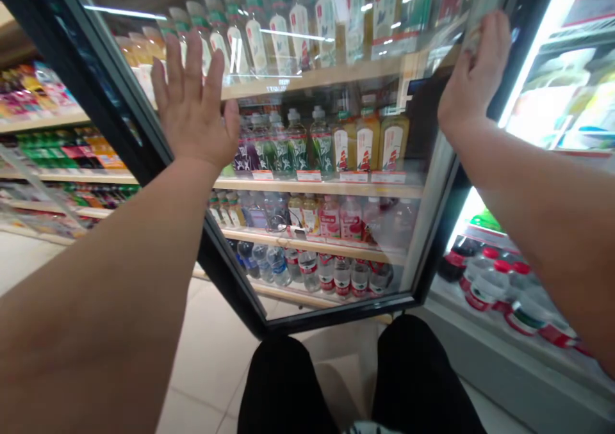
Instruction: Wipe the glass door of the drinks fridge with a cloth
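A glass door [336, 314] with a dark frame stands open in front of me, tilted in view. My left hand [195, 117] is spread flat against the left part of its glass, fingers apart, with nothing in it. Up at the door's right edge, my right hand [473, 82] has its fingers bent together. A small whitish patch shows at those fingers, too unclear to name. Through the glass, or mirrored in it, rows of drink bottles [368, 141] appear on several shelves.
To the right is the lit cooler, with red-capped bottles [490, 283] on its bottom shelf. Shelves of packaged drinks [72, 149] stand at the left. Pale floor tiles [196, 351] lie below, and my black-clad knees [283, 383] are close under the door.
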`<action>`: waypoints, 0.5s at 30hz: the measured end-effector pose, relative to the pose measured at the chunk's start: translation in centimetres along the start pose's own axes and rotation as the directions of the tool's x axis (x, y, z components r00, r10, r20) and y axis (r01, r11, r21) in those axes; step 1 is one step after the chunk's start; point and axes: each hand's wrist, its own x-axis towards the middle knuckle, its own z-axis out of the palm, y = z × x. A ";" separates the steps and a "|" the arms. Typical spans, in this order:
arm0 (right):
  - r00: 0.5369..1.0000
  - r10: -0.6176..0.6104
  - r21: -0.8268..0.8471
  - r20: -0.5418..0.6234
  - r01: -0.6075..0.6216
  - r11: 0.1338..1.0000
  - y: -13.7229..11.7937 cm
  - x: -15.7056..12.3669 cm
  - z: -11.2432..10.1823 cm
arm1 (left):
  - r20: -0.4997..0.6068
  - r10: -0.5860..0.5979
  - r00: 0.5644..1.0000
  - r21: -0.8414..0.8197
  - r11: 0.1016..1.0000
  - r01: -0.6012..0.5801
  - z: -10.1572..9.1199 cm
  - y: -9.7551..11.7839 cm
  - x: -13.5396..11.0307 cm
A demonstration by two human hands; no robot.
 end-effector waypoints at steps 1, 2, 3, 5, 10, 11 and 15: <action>1.000 0.022 0.005 0.006 -0.022 1.000 -0.5 0.0 0.1 | 0.021 -0.027 0.999 -0.011 1.000 0.027 -0.1 0.1 0.0; 0.999 0.033 0.009 0.014 -0.033 0.999 -1.6 -0.5 -0.1 | 0.031 -0.051 0.998 -0.021 0.998 0.052 -0.1 0.2 0.1; 0.999 0.035 0.015 0.021 -0.036 0.999 -3.1 -1.6 -0.4 | 0.026 -0.063 0.998 -0.031 0.998 0.063 -0.1 0.1 0.1; 0.997 -0.028 0.021 0.073 0.027 0.999 -6.8 -5.8 -1.7 | -0.020 -0.022 1.000 -0.059 0.998 0.021 0.2 -0.2 0.0; 0.948 -0.194 0.052 0.254 0.187 0.981 -11.9 -15.1 -4.7 | -0.084 0.149 0.985 0.093 0.986 -0.141 1.0 -1.0 -0.4; 0.945 -0.219 0.064 0.244 0.209 0.976 -11.6 -14.4 -4.5 | -0.081 0.159 0.984 0.124 0.981 -0.148 1.0 -1.1 -0.5; 0.961 -0.226 0.094 0.156 0.214 0.972 -9.1 -3.6 -0.8 | -0.103 0.160 0.982 0.130 0.981 -0.146 1.0 -1.3 -0.5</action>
